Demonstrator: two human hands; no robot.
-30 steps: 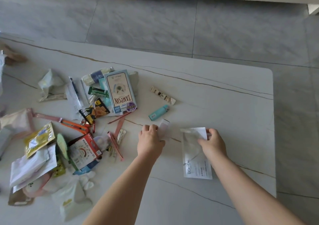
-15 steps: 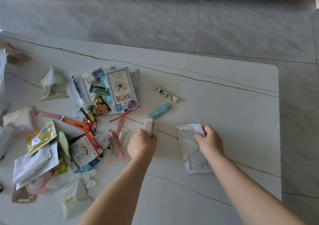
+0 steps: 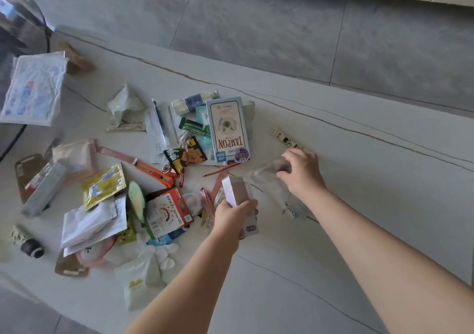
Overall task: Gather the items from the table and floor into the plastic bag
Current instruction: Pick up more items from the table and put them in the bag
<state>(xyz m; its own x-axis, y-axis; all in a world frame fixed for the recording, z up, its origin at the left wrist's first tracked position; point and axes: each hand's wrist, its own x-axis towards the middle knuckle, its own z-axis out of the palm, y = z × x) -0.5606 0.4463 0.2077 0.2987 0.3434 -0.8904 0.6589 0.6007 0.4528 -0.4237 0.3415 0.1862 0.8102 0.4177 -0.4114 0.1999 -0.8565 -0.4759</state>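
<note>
While left hand grips box | right hand pinches sachet

Home: marble-look table, tiled floor, toiletries.

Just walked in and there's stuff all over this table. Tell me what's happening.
A person is clearing the table. The left hand grips a small pale box, lifted off the surface. The right hand holds the L'Oreal plastic bag by its top. Most items, such as the tampon box and the orange utility knife, lie scattered on the table.
</note>
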